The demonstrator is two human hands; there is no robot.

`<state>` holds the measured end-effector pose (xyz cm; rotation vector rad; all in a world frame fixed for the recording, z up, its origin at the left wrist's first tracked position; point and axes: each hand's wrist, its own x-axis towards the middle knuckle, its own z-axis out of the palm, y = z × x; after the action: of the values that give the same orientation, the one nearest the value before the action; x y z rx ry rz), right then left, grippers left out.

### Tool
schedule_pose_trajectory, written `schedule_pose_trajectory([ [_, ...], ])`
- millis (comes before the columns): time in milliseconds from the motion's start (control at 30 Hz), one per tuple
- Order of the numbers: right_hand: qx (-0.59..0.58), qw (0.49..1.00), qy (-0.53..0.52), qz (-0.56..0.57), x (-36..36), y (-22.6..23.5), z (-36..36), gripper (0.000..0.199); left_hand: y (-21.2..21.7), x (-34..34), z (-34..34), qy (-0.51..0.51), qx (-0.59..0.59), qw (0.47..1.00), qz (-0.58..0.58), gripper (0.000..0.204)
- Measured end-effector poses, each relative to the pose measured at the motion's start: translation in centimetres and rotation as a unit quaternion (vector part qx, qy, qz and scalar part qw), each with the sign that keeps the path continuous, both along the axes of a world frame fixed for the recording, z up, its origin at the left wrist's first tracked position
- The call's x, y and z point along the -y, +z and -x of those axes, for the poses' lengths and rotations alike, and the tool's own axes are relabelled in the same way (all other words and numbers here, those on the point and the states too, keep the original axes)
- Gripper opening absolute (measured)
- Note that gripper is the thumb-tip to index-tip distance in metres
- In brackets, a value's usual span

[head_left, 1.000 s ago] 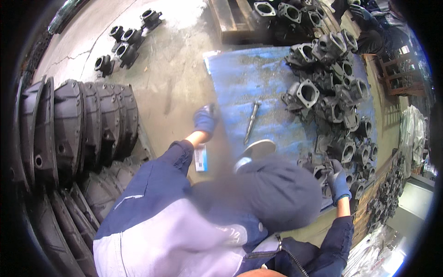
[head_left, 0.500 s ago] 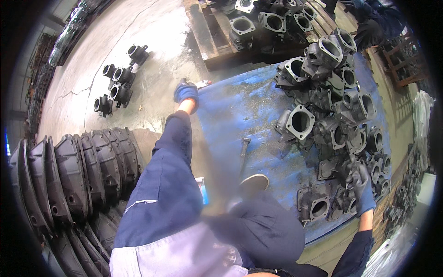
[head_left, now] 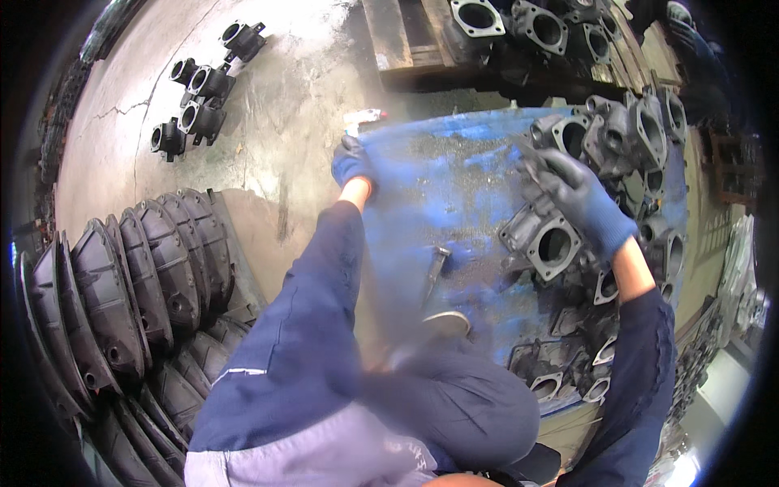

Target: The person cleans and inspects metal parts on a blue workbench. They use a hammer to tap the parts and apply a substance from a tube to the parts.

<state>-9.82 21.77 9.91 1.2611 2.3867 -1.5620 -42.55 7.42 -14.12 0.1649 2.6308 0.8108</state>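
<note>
My left hand [head_left: 352, 165], in a blue glove with dark fingers, is closed round the handle of a small pistol-shaped tool [head_left: 363, 120] at the left edge of the blue sheet. The tool's white and red head shows above my fist. On the right, my gloved right hand [head_left: 578, 193] reaches over the dark metal castings, its fingers stretched toward the left and somewhat blurred. Just below it stands a casting with a square flange and round bore [head_left: 529, 230]. More such castings [head_left: 643, 134] crowd behind and beside that hand.
A hammer-like tool [head_left: 436, 272] lies on the blue sheet [head_left: 422, 174] near my shoe. Several castings [head_left: 199, 89] stand on the concrete floor at far left. Ribbed dark housings [head_left: 146, 284] are stacked at left. A wooden pallet [head_left: 398, 36] with castings is ahead; another person [head_left: 690, 49] is at far right.
My right hand has moved up and leftward, from the near castings to above the middle of the pile. My left hand still grips the tool. The view has shifted.
</note>
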Motion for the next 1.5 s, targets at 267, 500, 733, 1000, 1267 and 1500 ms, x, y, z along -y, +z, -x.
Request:
schedule_pose_trajectory([
  [267,0.121,0.979,0.063,-0.151,-7.4,-2.5,15.9,0.023,1.2,-0.6,-0.9,0.039,-0.020,0.999,0.026,0.059],
  [500,0.241,0.935,0.050,-0.254,-7.6,-10.3,24.8,0.021,1.7,-0.8,-1.0,0.000,-0.029,0.998,0.049,0.043],
  [733,0.290,0.905,0.134,-0.282,-8.2,-14.3,27.8,0.026,2.6,-0.9,-0.9,-0.045,-0.031,0.992,0.111,0.024],
  [1000,0.294,0.910,0.110,-0.272,-6.6,-16.4,30.8,0.025,3.0,-0.9,-0.7,-0.083,-0.022,0.986,0.142,0.022],
  [1267,0.259,0.895,0.202,-0.301,-5.8,-16.6,31.1,0.025,2.5,-0.9,-0.8,-0.077,-0.049,0.987,0.130,0.024],
  [1500,0.305,0.892,0.142,-0.301,-6.3,-16.5,31.3,0.021,2.9,-0.9,-1.0,-0.033,-0.012,0.996,0.077,0.023],
])
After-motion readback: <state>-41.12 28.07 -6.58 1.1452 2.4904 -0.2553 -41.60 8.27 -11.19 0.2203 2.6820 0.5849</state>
